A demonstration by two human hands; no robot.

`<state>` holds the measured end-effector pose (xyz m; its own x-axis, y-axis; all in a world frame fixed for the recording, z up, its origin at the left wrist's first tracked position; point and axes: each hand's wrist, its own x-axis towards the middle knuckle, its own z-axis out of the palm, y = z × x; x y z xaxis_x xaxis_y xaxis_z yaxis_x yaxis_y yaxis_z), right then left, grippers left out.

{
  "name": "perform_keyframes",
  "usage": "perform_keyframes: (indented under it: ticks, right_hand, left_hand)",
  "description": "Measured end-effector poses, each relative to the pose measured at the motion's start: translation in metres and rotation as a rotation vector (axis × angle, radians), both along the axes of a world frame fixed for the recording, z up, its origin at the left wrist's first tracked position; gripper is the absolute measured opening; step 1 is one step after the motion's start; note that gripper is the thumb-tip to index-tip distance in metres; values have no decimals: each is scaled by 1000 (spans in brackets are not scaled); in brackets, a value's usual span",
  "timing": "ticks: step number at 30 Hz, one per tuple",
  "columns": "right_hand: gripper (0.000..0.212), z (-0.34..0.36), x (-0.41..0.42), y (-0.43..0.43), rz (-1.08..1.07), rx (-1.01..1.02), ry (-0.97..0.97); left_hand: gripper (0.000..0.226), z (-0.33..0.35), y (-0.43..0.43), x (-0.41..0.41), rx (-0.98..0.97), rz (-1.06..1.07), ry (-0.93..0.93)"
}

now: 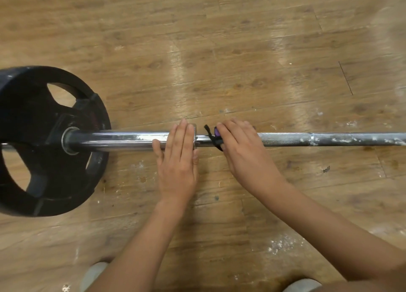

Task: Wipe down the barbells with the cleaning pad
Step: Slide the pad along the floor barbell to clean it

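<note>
Both on the barbell (pixel 329 139): left hand (pixel 178 155) flat-fingered, right hand (pixel 241 151) seemingly clutching the cleaning pad (pixel 216 135).

You are looking down on a wood-plank floor (pixel 241 50) with pale streaks of glare (pixel 184 72) across its boards and a thin dark scratch (pixel 346 77) towards the right. White powdery specks (pixel 279 244) are scattered over the planks, and a small dark fleck (pixel 326 169) lies apart from them on the right. At the bottom edge you can see the toes of your left shoe (pixel 94 274) and right shoe (pixel 301 286), both light-coloured.
</note>
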<state>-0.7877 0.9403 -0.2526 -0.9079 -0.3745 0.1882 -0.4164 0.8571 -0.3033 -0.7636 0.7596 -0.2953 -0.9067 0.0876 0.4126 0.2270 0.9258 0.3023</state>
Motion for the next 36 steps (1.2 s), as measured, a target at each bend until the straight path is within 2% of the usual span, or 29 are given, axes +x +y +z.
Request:
perform_keyframes:
  ticks: [3, 8, 13, 18, 21, 24, 29, 32, 34, 36]
  right_hand:
    - [42, -1, 4, 9, 52, 13, 21]
    - [54, -5, 30, 32, -2, 28, 23]
    - [36, 0, 17, 7, 11, -40, -45]
    - [39, 1, 33, 30, 103, -27, -36]
    - [37, 1, 34, 46, 13, -32, -28]
    - [32, -3, 34, 24, -108, -85, 10]
    - [32, -9, 22, 36, 16, -51, 28]
    - [32, -9, 18, 60, -99, -52, 71]
    - [30, -10, 18, 45, -213, -86, 99]
    - [31, -13, 16, 27, -216, -86, 125]
  left_hand:
    - [46, 0, -4, 3, -6, -5, 28]
    - [45, -1, -2, 14, 0, -11, 53]
    - [48, -9, -7, 29, 3, -39, 62]
    - [49, -18, -7, 37, -24, -30, 110]
    - [55, -22, -10, 35, -75, -59, 154]
    - [52, -23, -11, 30, -70, -37, 162]
    - [47, -12, -4, 17, 10, -11, 133]
    - [46, -1, 12, 5, 50, 37, 86]
    - [41, 5, 23, -3, -19, 46, 66]
    - [35, 9, 25, -11, -125, 6, 41]
